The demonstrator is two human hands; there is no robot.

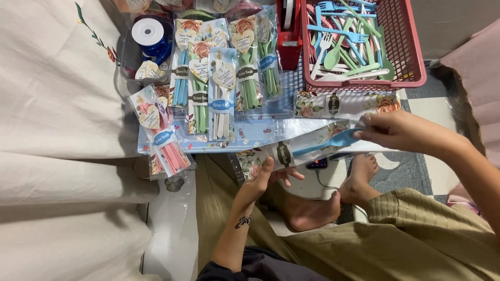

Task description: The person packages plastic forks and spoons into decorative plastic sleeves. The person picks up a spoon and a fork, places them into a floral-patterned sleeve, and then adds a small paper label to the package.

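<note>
Meanwhile the left hand (259, 179) grips the lower end of a floral sleeve (291, 151), fingers closed around it, while the right hand (398, 130) pinches a blue utensil (333, 141) lying partly inside. Just beyond, packed cutlery sets (219, 78), a red basket (411, 57) of loose forks and a ribbon spool (147, 32) crowd the space.

left hand (263, 179): palm up, fingers curled in a closed grip, thumb raised | left forearm: rises from lower centre, small dark tattoo near wrist | right hand (398, 131): palm down, fingertips pinched together, pointing left | right forearm: enters from right edge, angled down-right | hands: apart, right higher
</note>
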